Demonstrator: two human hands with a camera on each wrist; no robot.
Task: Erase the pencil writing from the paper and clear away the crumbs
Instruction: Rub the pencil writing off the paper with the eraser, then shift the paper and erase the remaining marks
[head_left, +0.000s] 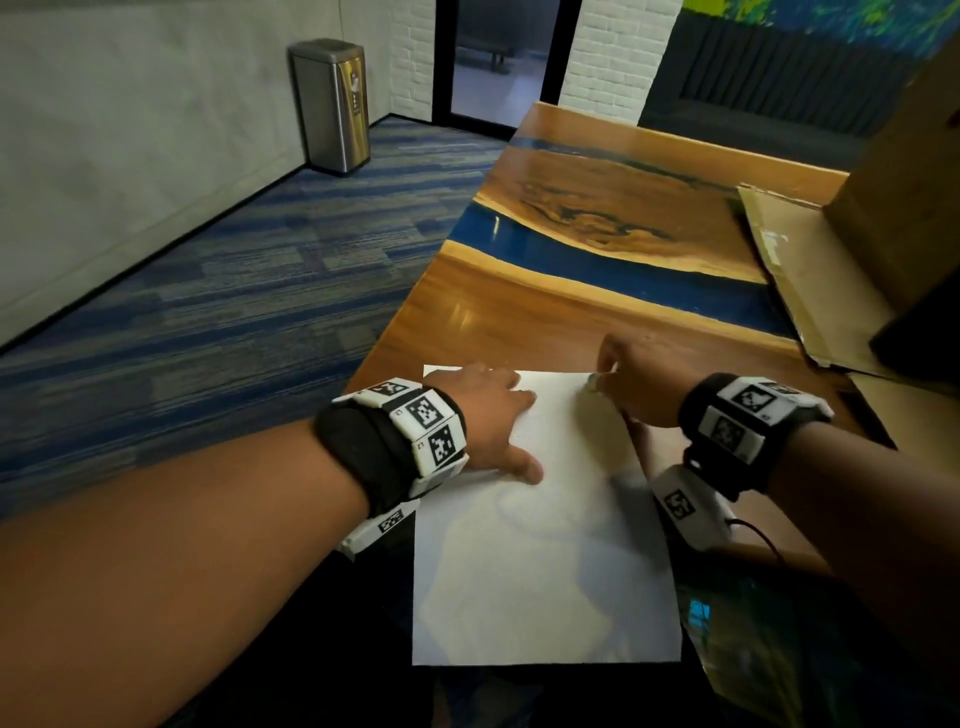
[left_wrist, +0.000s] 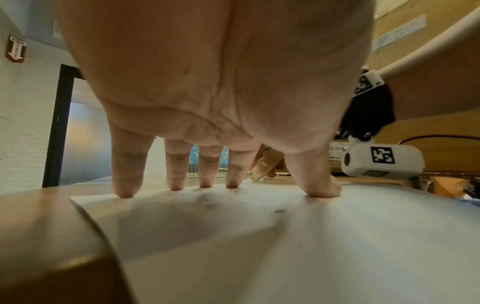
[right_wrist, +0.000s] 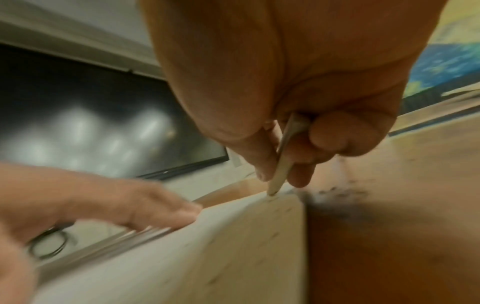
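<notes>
My left hand (head_left: 485, 415) is spread flat, fingertips pinning the paper (head_left: 540, 561) to the tabletop (head_left: 571, 306). My right hand (head_left: 641, 382) pinches a thin eraser stick (right_wrist: 281, 162), tip on the sheet's far right corner. Short strokes away from the pinned side, I'd say, or the corner buckles. Crumbs (right_wrist: 337, 192) are collecting just off the edge; sweep those last.

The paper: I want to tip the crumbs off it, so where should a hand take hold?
Probably the near edge of the paper, from the person's side: it overhangs the table, leaving room beneath. The far end lies flat under the left hand.
</notes>
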